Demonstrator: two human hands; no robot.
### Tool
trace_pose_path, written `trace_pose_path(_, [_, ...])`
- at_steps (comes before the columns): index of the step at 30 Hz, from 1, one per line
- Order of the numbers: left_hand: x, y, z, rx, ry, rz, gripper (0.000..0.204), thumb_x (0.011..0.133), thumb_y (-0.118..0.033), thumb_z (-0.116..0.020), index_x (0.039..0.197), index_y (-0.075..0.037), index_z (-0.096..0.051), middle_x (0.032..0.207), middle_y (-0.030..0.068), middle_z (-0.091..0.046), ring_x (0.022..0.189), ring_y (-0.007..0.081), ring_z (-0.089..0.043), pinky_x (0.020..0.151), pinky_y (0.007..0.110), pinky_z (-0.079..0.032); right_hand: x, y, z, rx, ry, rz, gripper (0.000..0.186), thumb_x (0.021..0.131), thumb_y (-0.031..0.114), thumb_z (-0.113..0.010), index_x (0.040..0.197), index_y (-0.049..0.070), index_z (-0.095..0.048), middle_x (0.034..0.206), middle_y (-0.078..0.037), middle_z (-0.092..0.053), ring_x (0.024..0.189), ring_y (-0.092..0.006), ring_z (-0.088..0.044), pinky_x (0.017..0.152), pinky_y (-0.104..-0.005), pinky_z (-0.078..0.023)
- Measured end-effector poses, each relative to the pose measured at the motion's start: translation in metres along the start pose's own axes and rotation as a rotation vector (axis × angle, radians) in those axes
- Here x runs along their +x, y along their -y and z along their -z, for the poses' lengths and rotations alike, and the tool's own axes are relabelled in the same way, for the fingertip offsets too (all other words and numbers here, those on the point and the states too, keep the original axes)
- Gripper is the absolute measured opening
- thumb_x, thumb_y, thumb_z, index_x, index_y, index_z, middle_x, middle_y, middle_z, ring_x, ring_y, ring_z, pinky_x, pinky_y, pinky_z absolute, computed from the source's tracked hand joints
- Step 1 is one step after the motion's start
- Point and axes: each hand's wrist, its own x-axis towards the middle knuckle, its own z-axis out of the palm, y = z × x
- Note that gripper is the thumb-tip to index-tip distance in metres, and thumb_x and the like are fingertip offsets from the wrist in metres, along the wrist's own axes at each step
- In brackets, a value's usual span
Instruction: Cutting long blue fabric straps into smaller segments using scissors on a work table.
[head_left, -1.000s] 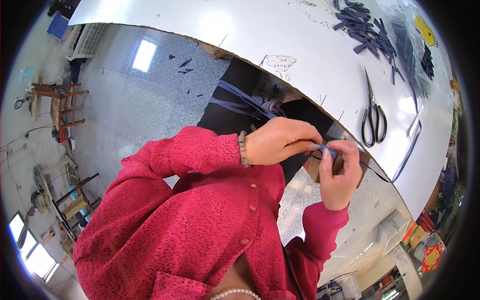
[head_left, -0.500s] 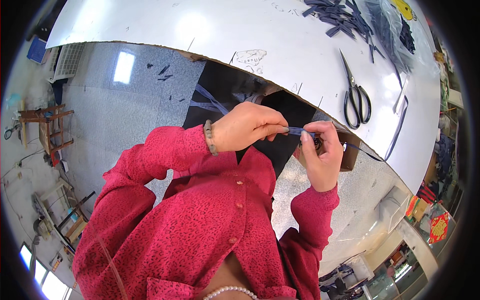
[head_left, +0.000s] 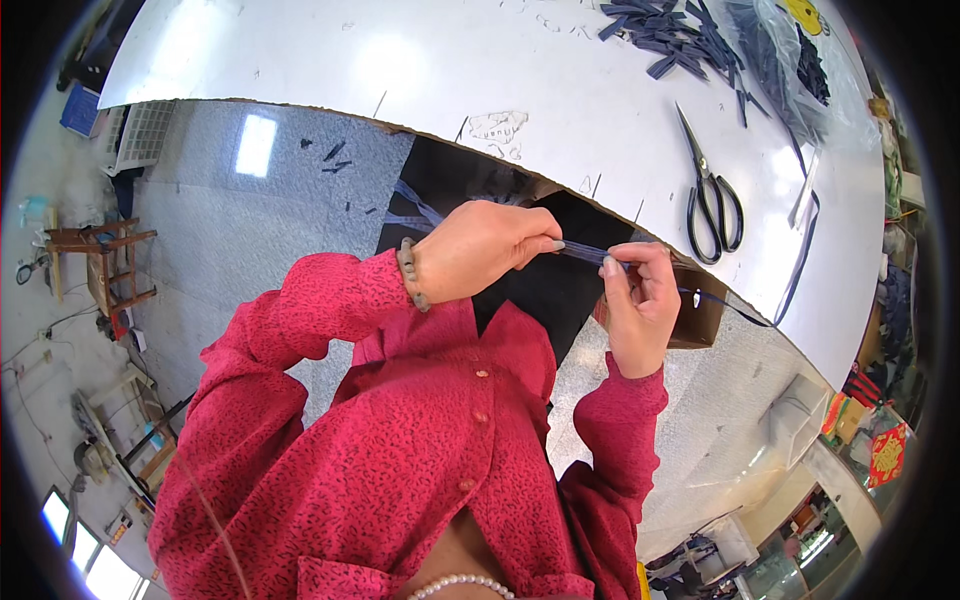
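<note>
My left hand (head_left: 480, 250), with a grey bead bracelet, pinches a narrow blue fabric strip (head_left: 582, 251) between thumb and fingers. A short stretch of it runs taut to my right hand (head_left: 640, 305), whose thumb and fingertips close on it. More blue strips (head_left: 415, 212) trail over a black surface (head_left: 420, 160) below the table edge. A dark narrow length (head_left: 792, 290) loops from beside my right hand up onto the white tabletop (head_left: 290, 60). Black-handled scissors (head_left: 712, 205) lie there, right of and above my hands.
A pile of dark cut strips (head_left: 665, 35) and a clear plastic bag (head_left: 830, 60) lie on the tabletop's far right. Under the edge is a cardboard box (head_left: 700, 320). A wooden stool (head_left: 110, 265) and white crate (head_left: 140, 135) stand left. Dark scraps (head_left: 335, 160) lie on the floor.
Both hands have shifted leftward in view and drawn a little apart, showing a longer stretch of blue strip between them. The whole view has shifted slightly too.
</note>
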Motion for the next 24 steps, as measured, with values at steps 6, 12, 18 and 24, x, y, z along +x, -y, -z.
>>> trace_pose_path(6, [0.016,0.001,0.007,-0.019,0.020,0.049,0.016,0.090,-0.021,-0.057,0.090,-0.005,-0.059,0.070,0.0109,-0.062,0.066,0.0298,-0.061,0.058,0.036,-0.047,0.005,-0.005,-0.004,-0.078,-0.054,-0.052,0.007,0.085,0.002,-0.059,0.093,0.002,-0.059,0.083,-0.004,-0.057,0.074,-0.0104,-0.052,0.071,-0.0228,-0.043])
trace_pose_path(12, [0.046,0.007,0.009,0.101,0.002,-0.082,0.015,0.088,-0.019,-0.058,0.090,-0.004,-0.060,0.072,0.0119,-0.062,0.066,0.0290,-0.061,0.061,0.036,-0.047,0.023,-0.011,0.001,-0.198,-0.131,-0.141,0.005,0.086,0.004,-0.060,0.090,0.002,-0.058,0.070,-0.002,-0.050,0.063,-0.0090,-0.046,0.059,-0.0243,-0.041])
trace_pose_path(18, [0.066,0.010,0.008,0.111,0.003,-0.117,0.015,0.088,-0.018,-0.059,0.092,-0.004,-0.060,0.070,0.0123,-0.060,0.063,0.0280,-0.060,0.058,0.034,-0.046,0.042,-0.013,0.002,-0.353,-0.190,-0.048,0.008,0.083,0.004,-0.061,0.090,0.002,-0.057,0.068,-0.007,-0.051,0.059,-0.0141,-0.047,0.056,-0.0290,-0.041])
trace_pose_path(24, [0.073,0.004,0.001,0.175,-0.004,-0.032,0.015,0.087,-0.019,-0.058,0.086,-0.005,-0.061,0.073,0.0151,-0.063,0.073,0.0352,-0.062,0.064,0.042,-0.047,0.046,-0.020,0.001,-0.602,-0.204,0.036,0.016,0.080,0.006,-0.064,0.095,0.006,-0.058,0.070,-0.009,-0.053,0.066,-0.0243,-0.055,0.062,-0.0372,-0.044])
